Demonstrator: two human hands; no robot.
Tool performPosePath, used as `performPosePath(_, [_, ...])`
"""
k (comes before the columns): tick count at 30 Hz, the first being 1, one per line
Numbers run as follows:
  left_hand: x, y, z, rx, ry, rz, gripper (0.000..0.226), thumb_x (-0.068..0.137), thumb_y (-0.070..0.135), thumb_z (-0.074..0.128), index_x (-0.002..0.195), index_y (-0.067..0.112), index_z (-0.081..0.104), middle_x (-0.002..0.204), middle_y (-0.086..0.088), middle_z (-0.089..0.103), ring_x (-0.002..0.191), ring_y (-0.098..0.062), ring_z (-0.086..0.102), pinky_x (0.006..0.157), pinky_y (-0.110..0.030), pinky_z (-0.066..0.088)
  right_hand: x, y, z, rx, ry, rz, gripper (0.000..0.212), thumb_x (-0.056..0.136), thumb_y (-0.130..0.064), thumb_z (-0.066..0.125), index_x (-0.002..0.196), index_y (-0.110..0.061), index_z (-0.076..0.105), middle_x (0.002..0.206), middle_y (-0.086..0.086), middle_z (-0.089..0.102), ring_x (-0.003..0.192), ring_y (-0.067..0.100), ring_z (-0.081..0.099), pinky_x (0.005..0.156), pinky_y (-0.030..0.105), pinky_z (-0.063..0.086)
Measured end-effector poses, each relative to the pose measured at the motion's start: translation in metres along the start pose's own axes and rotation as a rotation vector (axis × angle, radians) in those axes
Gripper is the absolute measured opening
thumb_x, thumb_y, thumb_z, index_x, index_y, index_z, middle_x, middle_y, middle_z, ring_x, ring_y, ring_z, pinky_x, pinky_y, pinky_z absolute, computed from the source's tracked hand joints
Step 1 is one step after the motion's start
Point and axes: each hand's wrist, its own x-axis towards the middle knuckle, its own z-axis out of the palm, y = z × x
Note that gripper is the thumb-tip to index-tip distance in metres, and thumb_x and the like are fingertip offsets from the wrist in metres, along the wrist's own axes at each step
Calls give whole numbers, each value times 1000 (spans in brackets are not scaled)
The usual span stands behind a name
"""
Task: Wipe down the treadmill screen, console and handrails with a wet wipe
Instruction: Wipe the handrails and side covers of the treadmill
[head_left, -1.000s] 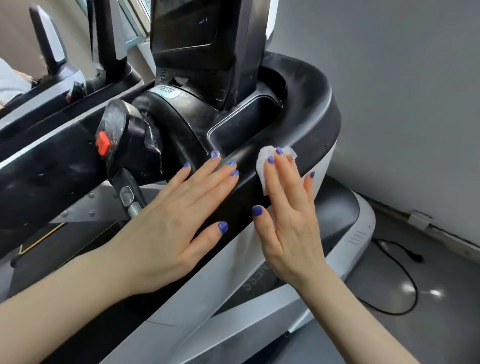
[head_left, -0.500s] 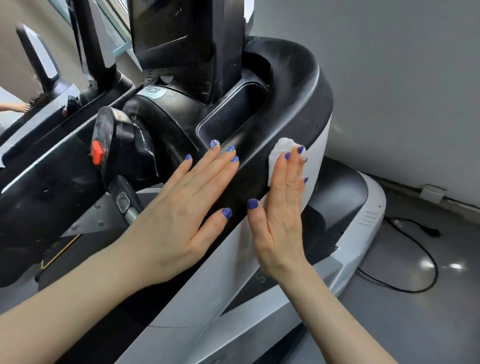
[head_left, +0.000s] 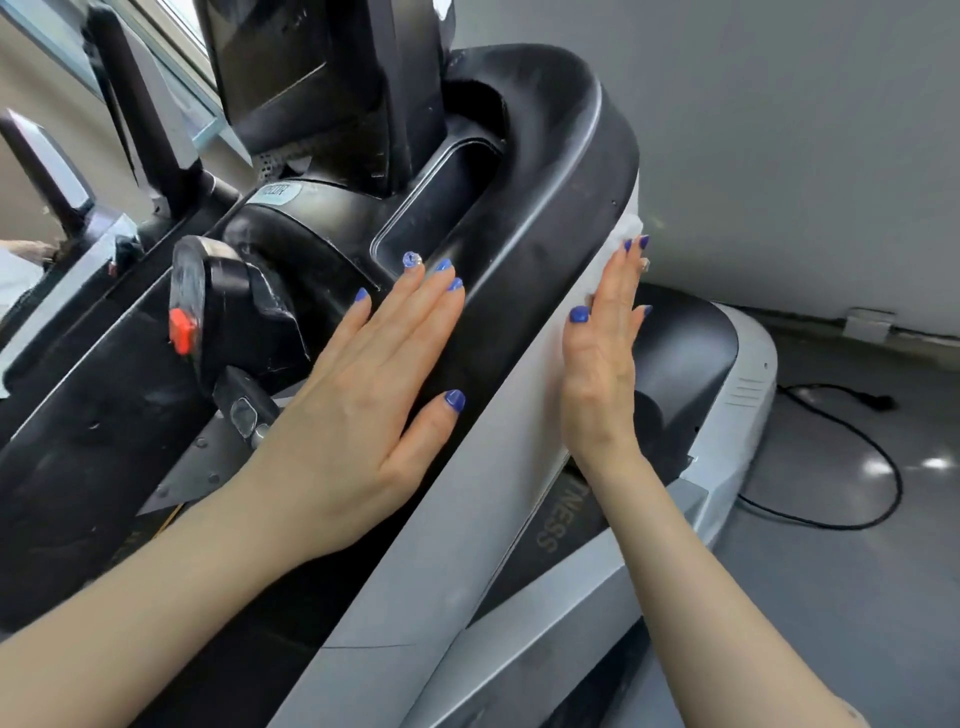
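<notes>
The treadmill's black console (head_left: 545, 171) curves across the upper middle, with its dark screen (head_left: 270, 57) tilted above. My left hand (head_left: 363, 395) lies flat with straight fingers on the black console top, beside a recessed tray (head_left: 441, 202). My right hand (head_left: 602, 353) presses a white wet wipe (head_left: 631, 228) against the silver outer side panel (head_left: 467, 493) of the console, fingers straight and pointing up. Most of the wipe is hidden behind the fingers.
A red safety clip (head_left: 182, 330) sits on a black knob left of my left hand. A grey wall (head_left: 779, 130) stands close on the right. A black power cable (head_left: 857, 467) loops over the grey floor beside the treadmill's motor cover (head_left: 727, 364).
My right hand has slid the wipe from the black console edge rightward and down onto the silver side panel, turning edge-on. My left hand has stayed flat in place.
</notes>
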Motion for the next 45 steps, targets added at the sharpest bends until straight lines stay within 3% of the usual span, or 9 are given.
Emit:
performPosePath(3, [-2,-2,1,-19,-7,8,68,97,34,34,159,12,19,167,6,12,154,-7,-1,126,-37,1,-47,-5,12,-22,-59,9,69,102,-51,26,156,-22,-6,166,-6,-13,155,16,-10,122,53,-13])
performPosePath(8, [-1,-6,3,-38,-3,16,70,96,39,31,159,13,18,167,7,10,153,-4,-5,126,-39,1,-147,-12,29,-41,-197,-78,76,103,-60,19,159,-16,-9,168,-3,-16,155,23,-10,123,40,-13])
performPosePath(11, [-1,-7,3,-49,-8,16,72,94,42,29,159,14,17,167,8,9,152,0,-7,125,-36,-1,-117,3,23,-72,-126,-50,68,103,-58,20,157,-33,-14,166,-10,-18,154,15,-12,122,40,-17])
performPosePath(15, [0,-7,4,-47,-8,16,75,92,46,27,160,15,16,167,8,9,152,-1,-7,125,-33,-2,-65,9,15,-6,20,205,71,93,-55,19,152,-28,-10,164,-12,-15,150,0,-16,122,42,-17])
performPosePath(22, [1,-6,3,-33,-12,14,71,95,36,35,160,14,16,167,4,9,153,-5,-6,123,-30,-5,-188,0,42,-45,-148,22,75,102,-63,15,157,-18,-8,167,-6,-16,155,17,-12,122,37,-15])
performPosePath(29, [2,-4,1,1,-29,3,72,94,36,35,160,13,14,167,2,9,154,-10,-4,124,-34,-3,-103,11,22,-33,-59,125,71,98,-56,18,153,-25,-13,166,-6,-17,151,3,-18,121,38,-20])
performPosePath(35, [2,-2,1,11,-29,3,70,96,33,38,160,13,15,167,3,9,154,-9,-3,123,-31,-4,-194,36,28,-94,-228,86,75,100,-68,11,155,-30,-23,166,-5,-22,154,16,-16,122,35,-17])
performPosePath(42, [-1,4,-3,83,-72,-1,70,97,32,39,159,8,14,168,-2,9,155,-13,-2,126,-43,2,-131,57,0,-53,-252,205,84,96,-73,17,154,-23,-18,163,-11,-26,152,9,-19,121,30,-18])
performPosePath(45, [-4,7,-8,101,-94,-7,70,98,33,40,159,8,15,168,-1,9,155,-17,0,125,-47,5,-125,68,-16,-90,-345,142,88,97,-73,19,157,-17,-13,166,-4,-21,154,16,-14,123,39,-13])
